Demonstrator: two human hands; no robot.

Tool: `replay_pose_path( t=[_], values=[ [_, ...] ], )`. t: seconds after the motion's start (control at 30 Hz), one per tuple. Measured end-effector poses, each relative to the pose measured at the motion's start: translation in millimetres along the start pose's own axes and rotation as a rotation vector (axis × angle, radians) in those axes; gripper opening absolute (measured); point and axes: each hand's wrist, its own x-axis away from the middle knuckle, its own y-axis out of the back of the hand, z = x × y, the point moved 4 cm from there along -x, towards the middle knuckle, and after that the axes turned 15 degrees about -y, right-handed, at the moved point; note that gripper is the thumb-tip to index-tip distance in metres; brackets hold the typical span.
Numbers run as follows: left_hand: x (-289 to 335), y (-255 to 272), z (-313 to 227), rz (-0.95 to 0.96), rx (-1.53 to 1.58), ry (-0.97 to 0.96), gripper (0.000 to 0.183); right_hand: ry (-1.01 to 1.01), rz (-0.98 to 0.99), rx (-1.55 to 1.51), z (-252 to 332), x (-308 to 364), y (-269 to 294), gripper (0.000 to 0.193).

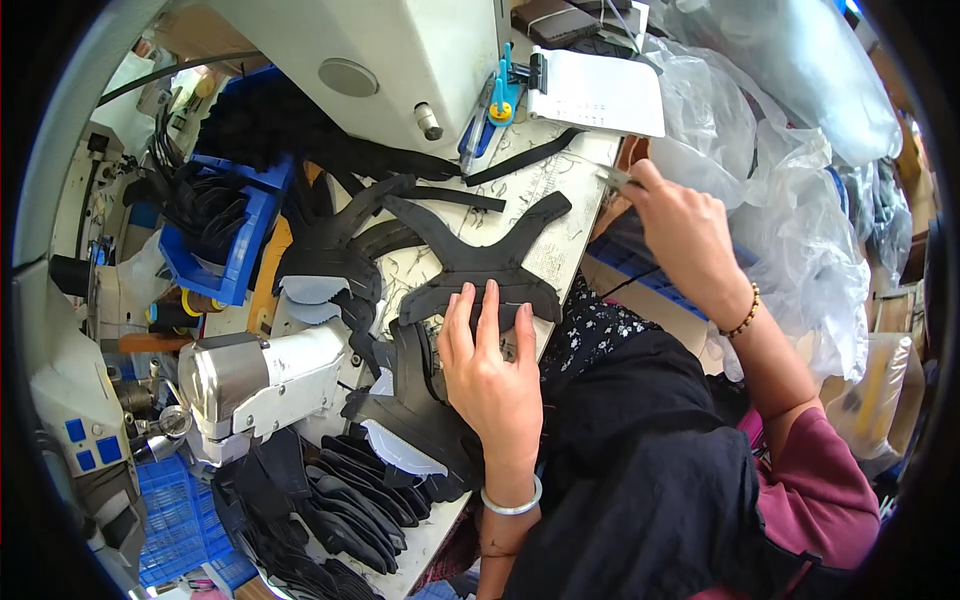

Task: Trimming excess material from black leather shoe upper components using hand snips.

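A black cut piece with spreading arms (485, 262), like part of a shoe upper, lies on the white work table (570, 230). My left hand (492, 385) rests on its near edge, fingers stretched out and spread. Off the table's right edge, my right hand (690, 230) is closed around small metal thread snips (618, 179), whose tips point left. More black pieces (335, 255) lie left of the flat one, some with pale grey linings (405, 450).
A sewing machine's pale body (350, 60) stands at the far side, with its cylindrical arm (270, 385) on the left. Black pieces fill a blue bin (205, 265); others lie stacked (360, 500) near the front. Clear plastic bags (800, 200) and a notepad (600, 92) are at the right.
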Motion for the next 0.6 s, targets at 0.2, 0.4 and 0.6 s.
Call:
replay_pose_path(
  t=[0.2, 0.4, 0.6],
  values=[
    [-1, 2, -2, 0.016, -0.01, -0.011, 0.029, 0.138, 0.112, -0.202, 41, 29, -3, 0.011],
    [0, 2, -2, 0.007, -0.008, -0.004, 0.029, -0.035, -0.003, -0.016, -6, -4, 3, 0.011],
    [0, 3, -2, 0.007, -0.016, -0.012, 0.029, 0.101, 0.107, -0.543, 19, 1, -3, 0.021]
  ],
)
